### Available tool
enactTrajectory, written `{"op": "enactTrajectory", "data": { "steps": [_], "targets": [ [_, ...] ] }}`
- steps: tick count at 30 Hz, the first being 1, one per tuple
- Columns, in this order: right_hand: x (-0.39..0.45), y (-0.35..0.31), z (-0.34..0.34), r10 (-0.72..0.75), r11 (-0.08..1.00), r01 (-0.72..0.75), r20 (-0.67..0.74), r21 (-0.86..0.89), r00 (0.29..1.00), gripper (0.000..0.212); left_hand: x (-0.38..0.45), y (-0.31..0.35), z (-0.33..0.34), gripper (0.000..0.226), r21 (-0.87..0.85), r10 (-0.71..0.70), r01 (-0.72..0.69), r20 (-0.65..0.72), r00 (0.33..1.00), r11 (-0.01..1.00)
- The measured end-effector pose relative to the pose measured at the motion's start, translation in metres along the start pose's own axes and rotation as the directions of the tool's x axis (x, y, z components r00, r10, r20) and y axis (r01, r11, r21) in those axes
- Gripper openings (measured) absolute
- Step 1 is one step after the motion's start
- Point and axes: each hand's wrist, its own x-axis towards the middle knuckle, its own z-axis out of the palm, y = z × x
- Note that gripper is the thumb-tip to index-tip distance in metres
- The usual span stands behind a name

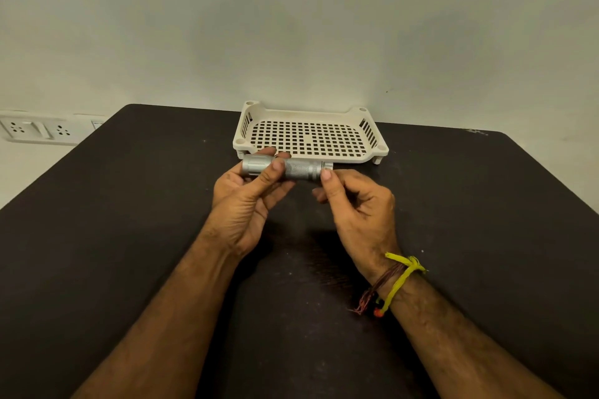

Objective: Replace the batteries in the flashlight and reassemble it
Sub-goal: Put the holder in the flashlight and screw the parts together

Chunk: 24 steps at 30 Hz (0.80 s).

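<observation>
Two bare forearms reach up from the bottom of the frame over a dark worktop (129, 236). Yellow and reddish-brown threads (393, 282) are tied round the wrist on the right side of the frame.

At the centre, both hands hold a silver flashlight (287, 167) level, above the worktop and just in front of a tray. Its wider head points to the left of the frame, its knurled barrel to the right. The left hand (249, 197) has its grip curled round the head end, thumb across the front and fingertips showing behind. The right hand (359, 201) pinches the tail end between thumb and forefinger, the other fingers curled under the palm. No lettering can be read on the flashlight.

Behind the hands, at the far edge of the worktop, stands a cream plastic tray (309, 115) with a grid of square holes and slotted side walls; the flashlight overlaps its near rim in this view.

At the far left, a white socket panel (35, 129) is fixed to the pale wall (291, 16), which fills the upper half. Light specks and scuffs mark the worktop.
</observation>
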Motion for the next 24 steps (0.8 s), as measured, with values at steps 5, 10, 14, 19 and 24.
{"op": "enactTrajectory", "data": {
  "steps": [5, 10, 14, 19, 24],
  "targets": [
    [0.001, 0.002, -0.002, 0.061, 0.991, -0.059, -0.015, 0.119, 0.998, 0.028, 0.000, -0.002, 0.001, 0.038, -0.005, -0.026, 0.026, 0.019, 0.999, 1.000],
    [0.003, 0.005, -0.003, 0.030, 0.979, -0.050, 0.105, 0.198, 0.994, 0.020, -0.001, 0.000, 0.001, 0.040, 0.002, -0.025, 0.025, 0.004, 1.000, 1.000],
    [0.003, 0.008, -0.002, 0.081, 0.981, -0.098, 0.108, 0.166, 0.991, 0.012, 0.000, -0.001, 0.000, 0.040, 0.018, -0.010, 0.010, 0.019, 1.000, 1.000],
    [0.004, 0.012, -0.002, 0.287, 0.936, -0.307, 0.131, 0.173, 0.949, 0.043, 0.001, -0.004, -0.003, 0.040, 0.069, -0.002, 0.000, 0.027, 1.000, 0.998],
    [0.006, 0.010, -0.003, 0.271, 0.917, -0.291, 0.107, 0.274, 0.957, 0.018, 0.002, -0.006, -0.003, 0.050, 0.115, -0.004, 0.003, 0.006, 1.000, 0.993]
  ]
}}
